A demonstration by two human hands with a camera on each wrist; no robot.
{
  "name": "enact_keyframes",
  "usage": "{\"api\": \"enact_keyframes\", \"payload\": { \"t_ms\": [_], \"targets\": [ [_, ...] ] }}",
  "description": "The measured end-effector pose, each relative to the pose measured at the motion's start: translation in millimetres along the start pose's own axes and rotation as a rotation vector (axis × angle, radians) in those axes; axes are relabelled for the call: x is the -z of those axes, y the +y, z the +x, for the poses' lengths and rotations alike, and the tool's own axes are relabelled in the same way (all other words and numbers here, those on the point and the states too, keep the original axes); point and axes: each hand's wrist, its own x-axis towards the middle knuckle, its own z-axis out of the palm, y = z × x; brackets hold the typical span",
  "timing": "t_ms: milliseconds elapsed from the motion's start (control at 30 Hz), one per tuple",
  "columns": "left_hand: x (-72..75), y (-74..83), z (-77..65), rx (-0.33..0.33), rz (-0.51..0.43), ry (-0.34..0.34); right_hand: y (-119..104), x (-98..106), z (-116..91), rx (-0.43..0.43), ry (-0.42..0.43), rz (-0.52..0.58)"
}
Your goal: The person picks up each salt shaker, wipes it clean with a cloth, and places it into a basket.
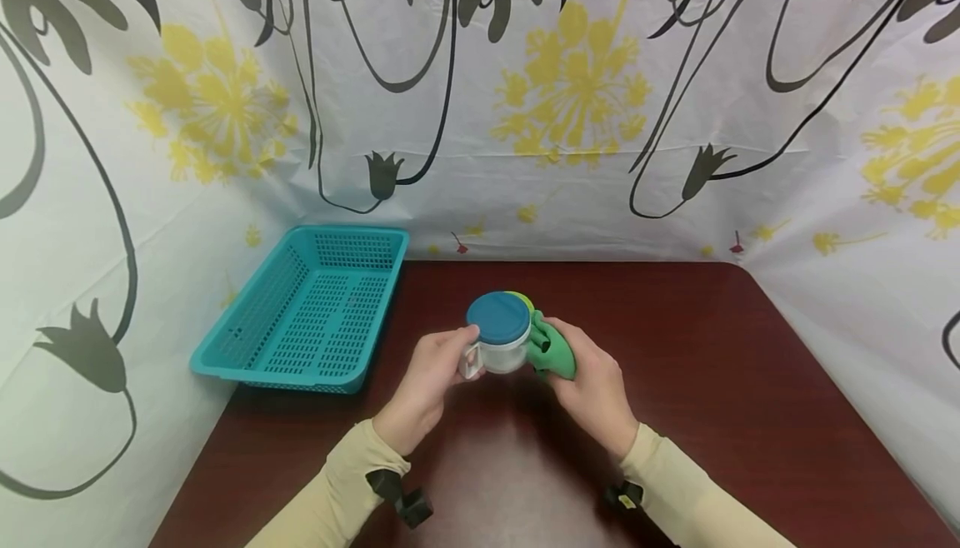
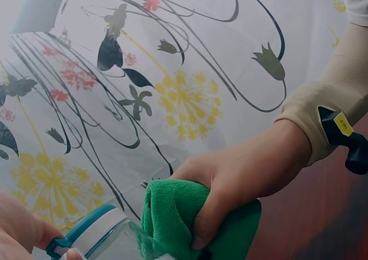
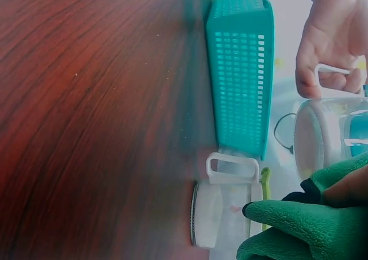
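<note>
My left hand (image 1: pixel 429 377) grips a clear jar (image 1: pixel 504 356) by its white side handle, the thumb up by the round blue lid (image 1: pixel 498 315). The jar is held over the table in front of me. My right hand (image 1: pixel 595 381) holds a folded green cloth (image 1: pixel 555 351) against the jar's right side. In the left wrist view the cloth (image 2: pixel 172 214) bunches under the right thumb and overlaps the glass. Behind them a second clear jar (image 3: pixel 233 208), with a handle and a yellow-green lid (image 3: pixel 265 194), stands on the table, mostly hidden in the head view.
A teal perforated basket (image 1: pixel 276 380) sits at the table's left side, toward the back. The dark red-brown table (image 1: pixel 697 365) extends to both sides and to the back. White patterned sheeting (image 1: pixel 465 115) hangs behind and along the sides.
</note>
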Motion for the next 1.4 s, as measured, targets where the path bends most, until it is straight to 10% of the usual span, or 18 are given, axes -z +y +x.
{"api": "enact_keyframes", "payload": {
  "t_ms": [1067,1400],
  "targets": [
    [-0.9,-7.1,-1.3,0.024,0.078,-0.079,-12.3,35.0,44.4,-0.031,0.110,0.156],
    [-4.9,-7.4,-4.6,0.018,0.073,-0.099,-9.5,31.7,48.2,-0.107,-0.005,0.245]
  ]
}}
